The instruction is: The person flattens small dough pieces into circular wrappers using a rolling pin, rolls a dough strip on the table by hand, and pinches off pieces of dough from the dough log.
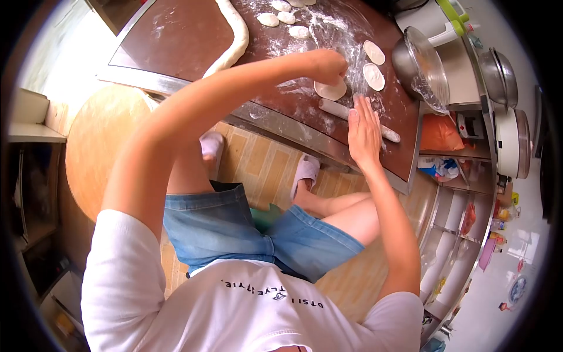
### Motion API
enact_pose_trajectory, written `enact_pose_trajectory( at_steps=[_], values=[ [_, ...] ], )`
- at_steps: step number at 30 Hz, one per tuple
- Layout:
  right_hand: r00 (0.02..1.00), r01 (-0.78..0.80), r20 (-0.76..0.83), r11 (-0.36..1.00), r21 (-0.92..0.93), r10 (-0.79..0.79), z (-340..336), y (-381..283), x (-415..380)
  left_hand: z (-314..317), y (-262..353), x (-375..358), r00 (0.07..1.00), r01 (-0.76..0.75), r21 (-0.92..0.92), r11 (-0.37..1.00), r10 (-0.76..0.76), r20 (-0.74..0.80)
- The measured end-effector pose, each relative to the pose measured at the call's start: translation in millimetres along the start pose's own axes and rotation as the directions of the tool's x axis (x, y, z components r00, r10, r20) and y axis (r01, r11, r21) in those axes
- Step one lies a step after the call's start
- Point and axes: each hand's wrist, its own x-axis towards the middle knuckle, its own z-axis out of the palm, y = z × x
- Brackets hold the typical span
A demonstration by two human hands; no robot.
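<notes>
My left hand [328, 66] is closed at the far edge of a flattened dough round [330, 91], its fingers curled down and partly hidden. My right hand [365, 132] lies flat with fingers stretched out across a floury rolling pin [390, 134], just nearer than that round. Two thin rolled dough rounds [373, 77] rest farther back to the right. Several small dough pieces [268, 20] lie dusted with flour at the far side. A long dough rope [236, 35] stretches along the left of the brown tabletop [176, 41].
At the back right stands a metal bowl [404, 63] with clear plastic wrap over it. Shelves [454, 214] with bags and small items run down the right. A round wooden board [105, 146] is at the left. The table's metal edge [275, 120] faces my knees.
</notes>
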Motion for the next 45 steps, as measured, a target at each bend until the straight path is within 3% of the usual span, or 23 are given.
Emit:
enact_pose_trajectory(
  at_steps=[3, 7, 10, 11, 15, 17, 18, 21, 23, 25, 28, 32, 34, 37, 38, 41, 44, 45],
  values=[
    [1.000, -0.018, 0.010, 0.999, -0.040, 0.019, 3.7, -0.1, 8.8, 7.6, -3.3, -6.2, 0.993, -0.004, -0.072, 0.997, -0.004, -0.116],
    [0.997, -0.080, -0.028, 0.991, -0.104, 0.077, 22.0, 15.1, 56.1, 5.6, -8.6, -5.1, 0.992, 0.008, -0.168, 0.986, -0.028, -0.119],
    [0.990, -0.130, -0.066, 0.982, -0.133, 0.123, 31.1, 25.3, 104.4, 0.0, -10.4, 4.5, 0.994, 0.061, -0.024, 0.998, -0.063, -0.088],
    [0.992, -0.117, -0.061, 0.980, -0.160, 0.109, 30.1, 23.6, 100.9, -6.3, -7.4, 9.8, 0.985, 0.154, 0.009, 0.988, -0.155, 0.073],
    [0.999, -0.040, 0.020, 0.998, -0.056, 0.041, 4.0, -6.4, 17.6, -6.9, -3.6, 10.7, 0.993, 0.052, 0.037, 0.998, -0.056, 0.104],
    [0.998, -0.041, 0.042, 0.998, 0.046, 0.039, -9.6, -14.5, -8.5, -15.2, -3.7, 10.4, 0.990, 0.099, -0.104, 0.990, -0.087, 0.114],
    [0.999, -0.035, 0.016, 0.999, 0.008, 0.035, -6.5, -14.1, -5.3, -17.8, -2.6, 10.1, 0.987, 0.121, -0.171, 0.978, -0.100, 0.127],
    [0.996, -0.059, -0.077, 0.994, -0.090, 0.052, 17.2, 2.9, 45.8, -18.5, -5.3, 13.6, 0.993, -0.003, -0.081, 0.997, 0.012, 0.114],
    [0.979, -0.112, -0.182, 0.987, -0.119, 0.089, 35.7, 22.6, 102.5, -16.5, -11.4, 25.3, 0.983, -0.014, 0.047, 0.999, 0.006, 0.186],
    [0.979, -0.149, -0.149, 0.985, -0.085, 0.136, 36.8, 26.2, 119.2, -16.9, -14.6, 33.9, 0.977, -0.004, 0.190, 0.982, -0.037, 0.210],
    [0.993, -0.100, -0.076, 0.989, -0.107, 0.092, 35.9, 20.9, 77.3, -15.2, -13.3, 39.6, 0.960, -0.026, 0.193, 0.981, -0.029, 0.279],
    [0.999, -0.021, 0.033, 0.998, 0.058, 0.019, -7.7, -7.4, -4.9, -17.3, -9.1, 29.9, 0.940, 0.157, -0.077, 0.985, -0.126, 0.317],
    [1.000, -0.024, 0.017, 1.000, 0.015, 0.024, -0.9, -1.8, 0.2, -19.4, -10.8, 30.9, 0.925, 0.186, -0.171, 0.968, -0.114, 0.362],
    [0.993, -0.053, -0.112, 0.992, -0.114, 0.040, 25.4, 17.1, 56.4, -18.4, -14.5, 31.8, 0.969, -0.120, 0.001, 0.993, 0.117, 0.219],
    [0.978, -0.085, -0.199, 0.989, -0.120, 0.060, 34.9, 24.2, 84.3, -16.6, -14.8, 32.0, 0.973, -0.097, 0.075, 0.993, 0.079, 0.215],
    [0.981, -0.155, -0.143, 0.977, -0.147, 0.134, 37.9, 36.4, 123.9, -16.4, -16.7, 38.8, 0.988, -0.054, 0.233, 0.971, 0.019, 0.151],
    [0.990, -0.140, -0.049, 0.983, -0.122, 0.135, 33.7, 22.6, 75.5, -10.5, -16.4, 46.7, 0.968, -0.055, 0.117, 0.992, 0.024, 0.250],
    [0.994, -0.106, -0.014, 0.991, -0.081, 0.106, 20.0, 10.4, 45.8, -13.1, -13.5, 41.1, 0.971, -0.151, 0.171, 0.974, 0.114, 0.208]
  ],
)
